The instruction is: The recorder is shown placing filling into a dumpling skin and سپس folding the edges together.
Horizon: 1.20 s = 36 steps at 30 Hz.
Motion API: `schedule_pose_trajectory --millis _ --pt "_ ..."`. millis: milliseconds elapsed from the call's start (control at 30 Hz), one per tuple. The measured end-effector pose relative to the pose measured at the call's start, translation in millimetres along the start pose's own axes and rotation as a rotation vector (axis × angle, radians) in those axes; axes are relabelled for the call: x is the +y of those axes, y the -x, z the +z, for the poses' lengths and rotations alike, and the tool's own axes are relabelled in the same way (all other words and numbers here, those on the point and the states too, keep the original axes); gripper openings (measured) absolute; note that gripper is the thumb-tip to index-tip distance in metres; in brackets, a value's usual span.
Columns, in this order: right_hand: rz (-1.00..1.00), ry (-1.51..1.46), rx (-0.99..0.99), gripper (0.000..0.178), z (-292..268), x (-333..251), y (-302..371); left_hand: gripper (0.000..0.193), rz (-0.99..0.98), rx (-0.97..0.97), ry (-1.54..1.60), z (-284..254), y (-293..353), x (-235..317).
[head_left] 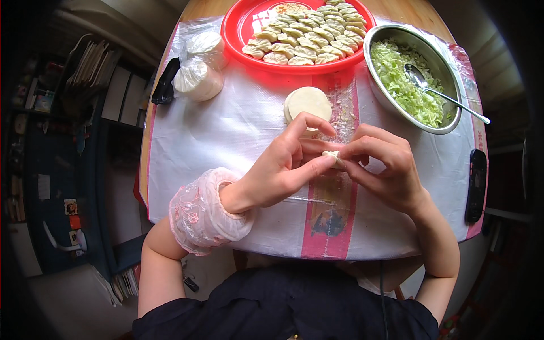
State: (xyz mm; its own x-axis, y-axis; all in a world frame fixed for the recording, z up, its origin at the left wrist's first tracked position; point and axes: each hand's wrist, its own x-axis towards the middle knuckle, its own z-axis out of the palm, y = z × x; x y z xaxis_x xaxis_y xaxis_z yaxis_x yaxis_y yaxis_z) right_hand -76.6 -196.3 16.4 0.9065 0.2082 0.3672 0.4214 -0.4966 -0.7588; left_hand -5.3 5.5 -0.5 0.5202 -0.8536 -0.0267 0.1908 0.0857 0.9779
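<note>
Between my two hands is a small dumpling (330, 153), mostly hidden by fingers, with a pale pinched edge showing. My left hand (286, 161) closes on it from the left, thumb laid along its near side. From the right, my right hand (385, 161) pinches its edge between thumb and forefinger. Just beyond the hands lies a stack of round dough wrappers (309, 103). Farther off, a red round tray (238, 42) bears rows of folded dumplings (306, 37). At the far right stands a metal bowl (371, 85) of shredded green filling (402, 79), a spoon (422, 79) resting in it.
Plastic-wrapped stacks of white rounds (198, 79) stand at the far left beside a black object (166, 82). A dark handheld device (476, 186) lies at the table's right edge. White plastic sheeting (192, 141) covers the wooden table; flour crumbs (343, 110) lie near the wrappers.
</note>
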Motion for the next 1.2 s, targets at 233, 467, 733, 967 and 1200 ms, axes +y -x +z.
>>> schedule_pose_trajectory --millis 233,467,733,967,1200 --pt "-0.070 0.017 0.058 0.014 4.1 7.4 0.4 0.026 0.023 0.074 0.042 2.1 -1.9 -2.4" --pt "-0.076 0.066 0.046 0.014 3.3 4.3 0.6 0.028 0.047 0.075 0.000 2.4 -2.8 -5.0" --pt "-0.068 0.057 0.045 0.013 4.0 3.6 0.5 0.034 0.018 0.025 -0.038 -1.1 -2.0 -3.4" --pt "-0.017 0.021 0.069 0.012 4.3 0.0 0.1 0.037 -0.010 0.048 0.013 -1.0 -1.6 -2.1" --pt "-0.084 0.081 0.063 0.014 3.9 -0.4 0.0 0.033 0.035 0.084 0.029 4.1 -3.1 -2.3"
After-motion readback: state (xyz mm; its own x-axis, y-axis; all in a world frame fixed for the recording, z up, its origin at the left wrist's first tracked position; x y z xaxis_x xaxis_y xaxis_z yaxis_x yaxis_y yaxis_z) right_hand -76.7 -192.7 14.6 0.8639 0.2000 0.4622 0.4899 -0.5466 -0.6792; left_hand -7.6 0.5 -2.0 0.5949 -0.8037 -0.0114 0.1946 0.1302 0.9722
